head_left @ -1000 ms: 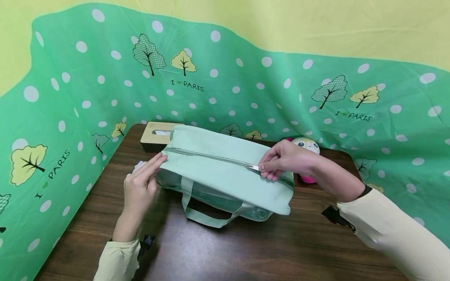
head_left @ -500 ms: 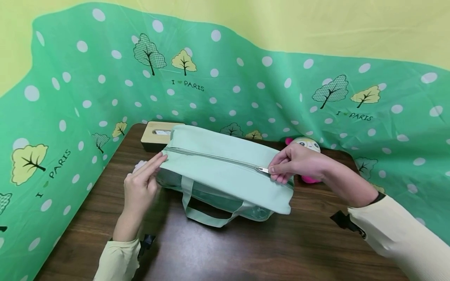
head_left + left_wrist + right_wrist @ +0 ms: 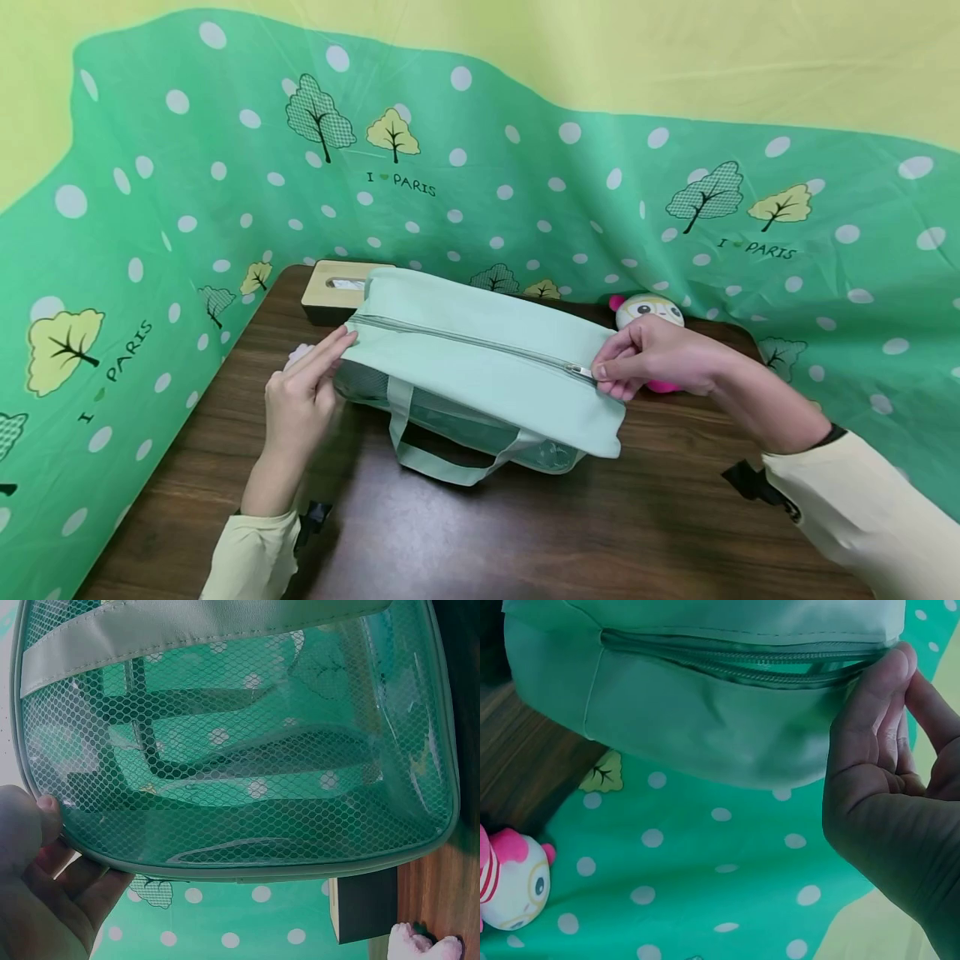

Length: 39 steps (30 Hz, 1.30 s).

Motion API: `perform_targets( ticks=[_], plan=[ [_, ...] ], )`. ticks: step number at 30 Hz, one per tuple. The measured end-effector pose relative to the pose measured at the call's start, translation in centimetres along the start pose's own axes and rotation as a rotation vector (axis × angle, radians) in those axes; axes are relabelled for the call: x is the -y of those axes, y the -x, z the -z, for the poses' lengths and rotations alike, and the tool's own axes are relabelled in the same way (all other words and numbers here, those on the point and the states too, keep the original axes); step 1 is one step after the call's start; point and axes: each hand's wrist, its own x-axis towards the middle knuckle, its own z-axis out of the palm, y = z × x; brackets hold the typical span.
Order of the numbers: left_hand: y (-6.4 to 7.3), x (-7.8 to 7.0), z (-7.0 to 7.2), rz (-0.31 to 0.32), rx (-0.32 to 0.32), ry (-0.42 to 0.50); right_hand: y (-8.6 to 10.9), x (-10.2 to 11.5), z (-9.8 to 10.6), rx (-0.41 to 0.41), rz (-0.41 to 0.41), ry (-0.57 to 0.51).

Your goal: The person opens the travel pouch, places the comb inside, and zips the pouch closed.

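A mint-green bag (image 3: 480, 358) with a clear mesh-patterned side (image 3: 225, 750) stands on the table, its strap handle (image 3: 442, 471) hanging toward me. Along its top runs a zipper (image 3: 465, 337), closed left of the slider; in the right wrist view the zipper track (image 3: 772, 671) gapes between the slider end and the bag's far end. My right hand (image 3: 656, 354) pinches the metal zipper pull (image 3: 581, 372) between thumb and forefinger. At the bag's left top corner, my left hand (image 3: 300, 408) holds the edge, thumb (image 3: 49, 817) on the clear side and other fingers at the rim.
A wood-topped dark tissue box (image 3: 337, 287) stands behind the bag's left end. Beyond the right hand is a pink and white plush toy (image 3: 648, 310), partly hidden. A pale pink object (image 3: 424, 945) lies left of the bag. Polka-dot cloth (image 3: 525, 192) encloses the brown table (image 3: 480, 542).
My right hand has drawn the zipper pull to the right along the bag's top, shortening the unzipped stretch. The left hand and the bag have stayed in place.
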Motion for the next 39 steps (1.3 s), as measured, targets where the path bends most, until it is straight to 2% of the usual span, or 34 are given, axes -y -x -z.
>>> perform_targets(
  ticks=[11,22,31,39],
  plan=[
    [0.0,-0.1,0.4,0.02,0.042,-0.016,0.9,-1.6,0.6,0.0,-0.003,-0.007],
    [0.0,-0.1,0.3,0.004,0.011,0.015,2.3,-3.2,1.4,-0.008,-0.005,-0.023],
    [0.1,-0.1,0.4,0.017,0.046,-0.01,3.0,-5.0,1.8,-0.007,0.07,0.005],
    [0.2,-0.1,0.2,0.014,0.006,0.001,3.3,-6.2,2.2,0.031,0.118,-0.029]
  ],
)
